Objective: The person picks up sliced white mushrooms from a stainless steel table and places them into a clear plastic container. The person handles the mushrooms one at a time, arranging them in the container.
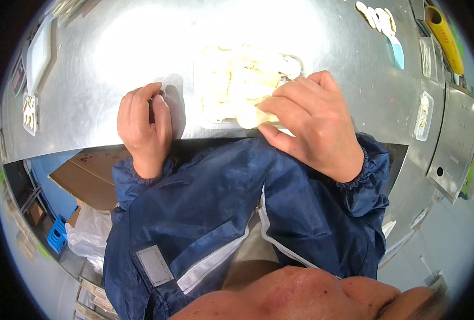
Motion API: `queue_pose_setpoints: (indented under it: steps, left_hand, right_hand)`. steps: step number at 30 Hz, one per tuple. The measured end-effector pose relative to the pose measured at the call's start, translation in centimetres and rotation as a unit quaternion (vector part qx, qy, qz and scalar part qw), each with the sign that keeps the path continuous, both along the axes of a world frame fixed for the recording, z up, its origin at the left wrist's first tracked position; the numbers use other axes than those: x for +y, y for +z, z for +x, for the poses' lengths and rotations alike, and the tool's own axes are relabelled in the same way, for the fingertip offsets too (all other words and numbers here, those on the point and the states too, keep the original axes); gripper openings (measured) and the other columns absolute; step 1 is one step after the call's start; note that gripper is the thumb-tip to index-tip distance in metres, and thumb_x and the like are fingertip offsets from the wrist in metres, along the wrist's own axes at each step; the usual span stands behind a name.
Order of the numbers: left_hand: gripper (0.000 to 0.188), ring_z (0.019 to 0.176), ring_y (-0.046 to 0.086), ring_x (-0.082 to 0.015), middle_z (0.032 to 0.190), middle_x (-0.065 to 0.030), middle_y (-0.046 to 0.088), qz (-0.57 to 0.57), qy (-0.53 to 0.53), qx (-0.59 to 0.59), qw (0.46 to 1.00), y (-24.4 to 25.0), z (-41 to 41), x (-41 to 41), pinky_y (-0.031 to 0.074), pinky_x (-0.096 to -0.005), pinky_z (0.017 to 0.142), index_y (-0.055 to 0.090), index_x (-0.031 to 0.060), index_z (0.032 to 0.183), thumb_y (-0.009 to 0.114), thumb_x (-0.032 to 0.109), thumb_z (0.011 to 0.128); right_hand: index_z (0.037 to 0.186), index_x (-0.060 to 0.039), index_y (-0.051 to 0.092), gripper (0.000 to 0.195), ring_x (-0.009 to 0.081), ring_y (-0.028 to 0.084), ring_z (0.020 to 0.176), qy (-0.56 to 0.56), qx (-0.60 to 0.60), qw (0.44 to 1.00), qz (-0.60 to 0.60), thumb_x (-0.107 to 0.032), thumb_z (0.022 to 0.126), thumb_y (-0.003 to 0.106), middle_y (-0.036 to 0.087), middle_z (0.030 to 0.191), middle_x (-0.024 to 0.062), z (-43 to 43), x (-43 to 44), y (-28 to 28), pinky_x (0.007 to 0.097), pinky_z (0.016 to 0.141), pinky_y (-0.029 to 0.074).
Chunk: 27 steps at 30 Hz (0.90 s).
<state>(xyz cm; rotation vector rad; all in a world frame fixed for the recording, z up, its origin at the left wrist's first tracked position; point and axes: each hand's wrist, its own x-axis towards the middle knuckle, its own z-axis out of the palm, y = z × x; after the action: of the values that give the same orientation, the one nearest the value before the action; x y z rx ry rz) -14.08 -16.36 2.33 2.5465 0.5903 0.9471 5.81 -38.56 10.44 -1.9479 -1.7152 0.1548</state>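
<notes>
A shallow clear plastic tray [221, 125] stands near the front edge of the steel table, piled with pale mushrooms [237, 80]. Strong glare washes out much of the pile. At the tray's near right corner, my right hand [313, 120] has thumb and index finger around the end of one pale mushroom [251, 116]. A rounded mushroom piece [291, 67] sits at the far right of the tray. My left hand [145, 120] rests left of the tray, fingers loosely curled, with a gap before the thumb. No object shows in it.
The steel table [89, 104] carries sliced mushrooms [377, 18] beside a light blue piece [397, 52] at far right. Small filled trays stand left [30, 115] and right [423, 116]. A yellow roll [445, 40] lies beyond. Below left are cardboard [89, 172] and a plastic bag [91, 232].
</notes>
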Motion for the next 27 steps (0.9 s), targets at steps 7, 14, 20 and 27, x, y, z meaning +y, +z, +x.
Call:
queue_pose_setpoints:
  steps: [7, 14, 20, 27]
  left_hand:
    - [0.021, 0.081, 0.068, -0.0315, 0.093, -0.0158, 0.072, 0.009, 0.0, 0.003, 1.0, 0.0, -0.1, 0.0, 0.055, -0.0397, 0.071, 0.073, -0.0021, 0.106, 0.068, -0.01, 0.088]
    - [0.021, 0.082, 0.068, -0.0326, 0.093, -0.016, 0.072, 0.007, 0.0, 0.0, 1.0, 0.0, -0.1, -0.1, 0.055, -0.0407, 0.072, 0.073, -0.0018, 0.106, 0.068, -0.01, 0.088]
    - [0.021, 0.081, 0.068, -0.0324, 0.093, -0.016, 0.072, 0.007, -0.003, 0.003, 1.0, 0.0, -0.2, 0.0, 0.055, -0.0409, 0.072, 0.073, -0.0018, 0.107, 0.068, -0.01, 0.088]
    - [0.023, 0.081, 0.067, -0.0308, 0.094, -0.0154, 0.071, -0.02, -0.008, 0.0, 1.0, 0.2, -0.4, 0.1, 0.054, -0.0389, 0.073, 0.073, -0.0017, 0.111, 0.067, -0.009, 0.09]
  right_hand:
    - [0.093, -0.01, 0.068, 0.024, 0.0234, 0.062, 0.089, -0.005, -0.024, 1.0, 0.012, -0.015, 0.076, 0.084, 0.059, 0.089, 0.0039, -0.9, 0.8, -0.7, 0.0394, 0.085, 0.044]
    - [0.093, -0.0103, 0.068, 0.022, 0.0228, 0.062, 0.089, -0.013, -0.024, 1.0, -0.002, -0.016, 0.078, 0.084, 0.059, 0.089, 0.0034, -1.0, 0.7, -1.0, 0.0388, 0.086, 0.043]
    - [0.095, -0.0105, 0.069, 0.022, 0.023, 0.063, 0.089, -0.031, -0.016, 0.999, -0.013, -0.016, 0.08, 0.084, 0.061, 0.09, 0.0036, -1.0, 0.4, -0.4, 0.039, 0.084, 0.043]
    - [0.103, -0.0063, 0.071, 0.022, 0.0239, 0.068, 0.078, -0.216, -0.009, 0.976, 0.0, -0.015, 0.088, 0.085, 0.073, 0.092, 0.0076, 1.5, -3.4, -0.3, 0.0389, 0.076, 0.047]
